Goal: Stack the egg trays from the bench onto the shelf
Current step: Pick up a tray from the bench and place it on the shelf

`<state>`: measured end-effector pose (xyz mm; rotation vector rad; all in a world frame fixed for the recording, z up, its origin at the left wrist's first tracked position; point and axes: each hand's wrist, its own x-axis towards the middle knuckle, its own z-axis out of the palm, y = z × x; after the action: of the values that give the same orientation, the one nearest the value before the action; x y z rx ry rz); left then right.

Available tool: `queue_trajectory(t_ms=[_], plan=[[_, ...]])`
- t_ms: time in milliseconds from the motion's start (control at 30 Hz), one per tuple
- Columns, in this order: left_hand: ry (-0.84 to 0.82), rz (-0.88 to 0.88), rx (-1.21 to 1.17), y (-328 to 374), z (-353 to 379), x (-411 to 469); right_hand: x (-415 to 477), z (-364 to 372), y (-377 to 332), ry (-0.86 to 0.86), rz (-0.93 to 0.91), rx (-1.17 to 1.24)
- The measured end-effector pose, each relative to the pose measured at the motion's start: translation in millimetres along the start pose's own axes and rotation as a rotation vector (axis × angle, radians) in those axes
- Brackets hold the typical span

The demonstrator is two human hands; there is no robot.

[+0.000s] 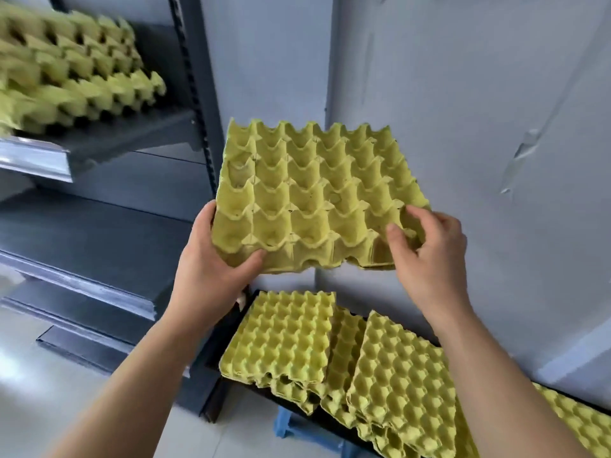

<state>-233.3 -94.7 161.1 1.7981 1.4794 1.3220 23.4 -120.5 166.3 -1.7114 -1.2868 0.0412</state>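
Observation:
A yellow-green egg tray is held up in the air in front of the grey wall, cups facing me. My left hand grips its near left corner, thumb on the front edge. My right hand pinches its near right corner. Below it, several more egg trays lie overlapping on the dark bench. At the upper left, a stack of egg trays sits on the top grey shelf.
The dark metal shelving has an upright post just left of the held tray and lower shelves below. A blue stool or crate stands under the bench. Pale floor tiles lie at the lower left.

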Motion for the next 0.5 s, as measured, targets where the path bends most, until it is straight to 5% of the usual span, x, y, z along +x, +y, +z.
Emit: queue_trajectory(t_ms=[500], plan=[[0.299, 0.153, -0.025, -28, -270, 97, 14, 104, -277, 0.029, -0.263, 0.233]])
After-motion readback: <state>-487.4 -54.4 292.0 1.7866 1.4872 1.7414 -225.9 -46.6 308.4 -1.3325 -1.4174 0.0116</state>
